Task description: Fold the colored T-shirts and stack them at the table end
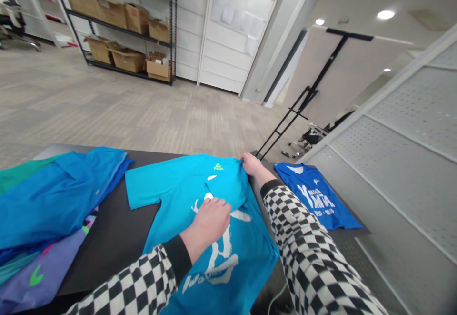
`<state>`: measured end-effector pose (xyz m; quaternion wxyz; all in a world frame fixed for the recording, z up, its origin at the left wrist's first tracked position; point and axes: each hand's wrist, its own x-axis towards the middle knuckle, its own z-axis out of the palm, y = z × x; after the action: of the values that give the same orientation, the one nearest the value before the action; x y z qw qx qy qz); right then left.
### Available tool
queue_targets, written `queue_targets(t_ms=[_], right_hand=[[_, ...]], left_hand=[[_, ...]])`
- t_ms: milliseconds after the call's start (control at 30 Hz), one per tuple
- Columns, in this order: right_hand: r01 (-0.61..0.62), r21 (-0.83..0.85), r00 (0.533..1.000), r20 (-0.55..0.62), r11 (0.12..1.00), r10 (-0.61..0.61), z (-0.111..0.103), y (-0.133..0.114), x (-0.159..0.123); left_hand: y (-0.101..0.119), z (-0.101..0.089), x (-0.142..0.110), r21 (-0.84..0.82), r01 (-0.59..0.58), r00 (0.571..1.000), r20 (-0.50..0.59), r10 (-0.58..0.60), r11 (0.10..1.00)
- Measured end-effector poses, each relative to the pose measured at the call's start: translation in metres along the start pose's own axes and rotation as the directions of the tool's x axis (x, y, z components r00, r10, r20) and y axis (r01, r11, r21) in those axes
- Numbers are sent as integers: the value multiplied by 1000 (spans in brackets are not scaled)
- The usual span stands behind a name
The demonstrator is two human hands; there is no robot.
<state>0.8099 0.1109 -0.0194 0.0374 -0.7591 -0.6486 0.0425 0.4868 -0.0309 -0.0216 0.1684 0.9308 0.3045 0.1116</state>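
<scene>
A light blue T-shirt (185, 186) with white print lies spread on the black table (117, 234). My left hand (210, 219) rests flat on the shirt's chest, fingers together and stretched out. My right hand (252, 165) pinches the shirt's fabric at the far shoulder edge. Both arms wear black-and-white checkered sleeves.
A pile of blue, green and purple garments (53, 205) covers the table's left side. A folded dark blue shirt (317, 200) lies at the right end. Beyond the table are carpet floor, a shelf with cardboard boxes (121, 24), and a perforated white panel (410, 162) at right.
</scene>
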Motion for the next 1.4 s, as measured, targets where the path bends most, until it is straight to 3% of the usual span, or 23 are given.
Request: queue_targets(t_ms=[133,200,367,600,733,867,967,1067,1200,1300,1400], right_hand=[[-111,49,975,-189,993,118,7,-17,-39],[-146,104,961,-222,984,166,17,-27,-64],[-223,119,975,23,968,222,44,-41,-111],[-324,99,946,53,941,320,43,-42,-113],[-413,92,910,-12,906,415,32,-29,-115],[-422,158,895,-85,893,438,18,-10,-138],[-352,266,900,-167,897,403,8,-2,-178],[-231,374,907,-252,898,338,5,-2,-239],[-306,533,826,-264,789,499,20,-11,-338],[-375,651,761,-190,660,620,52,-24,-395],[-286,815,761,-127,504,637,88,-36,-419]], left_hand=[[-5,3,-6,-22,18,997,-74,-19,1000],[-9,5,-8,-22,21,993,-117,-24,1000],[-21,25,-11,-5,39,989,-145,-39,999],[-24,40,-17,61,69,980,-191,-56,996],[-24,38,-16,70,75,981,-186,-61,995],[-25,40,-15,79,82,982,-179,-67,994],[-25,40,-15,84,85,983,-169,-70,993],[-23,33,-13,83,100,988,-127,-89,992],[-14,13,8,103,104,990,-109,-93,989],[0,4,35,103,-125,990,-50,130,987],[17,9,63,96,-351,936,72,345,931]])
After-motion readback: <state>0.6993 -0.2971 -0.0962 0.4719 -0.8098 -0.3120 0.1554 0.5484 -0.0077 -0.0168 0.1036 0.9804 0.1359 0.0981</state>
